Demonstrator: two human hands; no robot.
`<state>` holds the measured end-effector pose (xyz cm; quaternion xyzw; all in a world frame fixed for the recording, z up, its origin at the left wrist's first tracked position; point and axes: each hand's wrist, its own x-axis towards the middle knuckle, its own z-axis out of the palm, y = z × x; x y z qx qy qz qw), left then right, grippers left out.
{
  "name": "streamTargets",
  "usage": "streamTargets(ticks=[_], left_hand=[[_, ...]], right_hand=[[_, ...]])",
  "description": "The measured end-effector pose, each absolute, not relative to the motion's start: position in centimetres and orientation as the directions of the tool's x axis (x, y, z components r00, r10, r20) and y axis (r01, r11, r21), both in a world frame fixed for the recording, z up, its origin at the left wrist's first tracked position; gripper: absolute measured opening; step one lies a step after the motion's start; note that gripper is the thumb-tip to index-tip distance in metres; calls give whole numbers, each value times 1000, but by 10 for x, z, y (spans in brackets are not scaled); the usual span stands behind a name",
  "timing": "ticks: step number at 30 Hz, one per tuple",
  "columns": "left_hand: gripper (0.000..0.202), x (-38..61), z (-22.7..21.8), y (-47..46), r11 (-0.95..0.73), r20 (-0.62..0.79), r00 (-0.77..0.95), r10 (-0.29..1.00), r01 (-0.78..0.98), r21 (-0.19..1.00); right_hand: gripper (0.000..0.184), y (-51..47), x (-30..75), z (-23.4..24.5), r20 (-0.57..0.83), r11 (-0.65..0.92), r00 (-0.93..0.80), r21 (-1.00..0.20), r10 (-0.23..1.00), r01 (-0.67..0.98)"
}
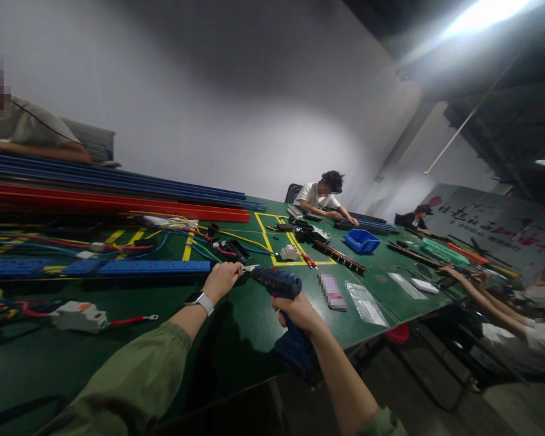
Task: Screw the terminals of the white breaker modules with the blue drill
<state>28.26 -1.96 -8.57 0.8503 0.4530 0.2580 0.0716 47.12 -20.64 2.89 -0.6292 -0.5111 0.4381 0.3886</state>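
My right hand [297, 312] is wrapped round the grip of a blue cordless drill [279, 281], held level with its chuck pointing left. My left hand [222, 281], with a watch on the wrist, is closed over the right end of a long blue power strip [157, 266]. Just past its fingertips, a small whitish piece [251, 267] shows at the drill's tip; the exact contact there is hidden. In front of the strip lies a white circuit breaker [79, 316] with a red wire ending in a ring lug.
Blue rails [118, 178] and red rails [163, 206] are stacked behind loose coloured wires. Rightward on the green table [249, 321] lie another breaker [289, 251], a blue bin [362, 241], a phone [331, 292] and a plastic bag [366, 304]. Several co-workers sit around.
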Motion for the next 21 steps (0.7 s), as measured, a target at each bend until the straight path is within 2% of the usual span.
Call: streamTargets(ticks=[21], left_hand=[[29, 282, -80, -25, -540, 342, 427, 837, 747, 388]], right_hand=[[13, -209, 468, 33, -175, -200, 107, -933, 979, 299]])
